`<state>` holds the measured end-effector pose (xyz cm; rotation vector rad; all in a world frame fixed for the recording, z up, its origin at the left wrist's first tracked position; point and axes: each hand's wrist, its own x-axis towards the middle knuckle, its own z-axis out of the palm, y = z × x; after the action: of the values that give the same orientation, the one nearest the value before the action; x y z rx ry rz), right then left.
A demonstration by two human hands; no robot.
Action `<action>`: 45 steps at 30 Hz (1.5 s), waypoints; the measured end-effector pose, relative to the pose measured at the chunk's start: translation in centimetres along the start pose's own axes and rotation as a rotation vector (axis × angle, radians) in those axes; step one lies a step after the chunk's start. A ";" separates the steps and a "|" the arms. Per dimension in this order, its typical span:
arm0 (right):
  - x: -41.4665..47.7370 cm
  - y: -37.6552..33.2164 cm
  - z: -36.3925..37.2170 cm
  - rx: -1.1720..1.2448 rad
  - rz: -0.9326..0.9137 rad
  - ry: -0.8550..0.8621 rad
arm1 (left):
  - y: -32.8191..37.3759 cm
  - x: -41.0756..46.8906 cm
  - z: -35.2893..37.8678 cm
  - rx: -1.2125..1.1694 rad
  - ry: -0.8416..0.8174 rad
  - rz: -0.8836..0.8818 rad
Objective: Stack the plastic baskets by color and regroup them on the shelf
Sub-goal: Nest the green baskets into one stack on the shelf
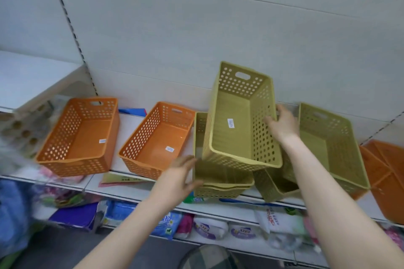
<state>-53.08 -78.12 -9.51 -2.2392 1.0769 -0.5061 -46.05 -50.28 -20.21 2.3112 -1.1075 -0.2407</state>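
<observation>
The right hand (282, 123) holds the top green basket (236, 137) by its right wall. The thumb is inside and the fingers are curled round the outside, so it pinches the wall. This basket is up in the air and tipped, with its far end higher. Its near end sits in the green stack (218, 190) of baskets below it.

The left hand (183, 174) is wide open, with fingers straight and spread. It is right at the left side of the green stack. I cannot tell if it touches or is just beside it.

The green stack stands on the white shelf (126, 133), near the front edge. Just to its right a small green basket (271, 188) leans over at the edge. Behind the right arm stands a big green basket (328, 144), also on the shelf.

To the left of the stack are two orange ones, side by side but apart: the middle orange basket (157, 144), just beside the stack, and the left orange basket (87, 137). Each has a small white sticker inside. At the far right more orange baskets (387, 181) lie tipped over.

Under the shelf is another one, full of soft bags (209, 227) in many colors. Behind it all is a plain grey wall (196, 28).
</observation>
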 end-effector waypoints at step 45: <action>-4.9 13.3 -9.1 -0.290 0.593 0.269 | 1.6 1.9 1.1 -0.194 0.009 -0.108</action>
<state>-68.76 -83.95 -11.83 -1.9682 1.9712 -0.4146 -46.32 -52.98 -20.08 2.1985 -0.9134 -0.3620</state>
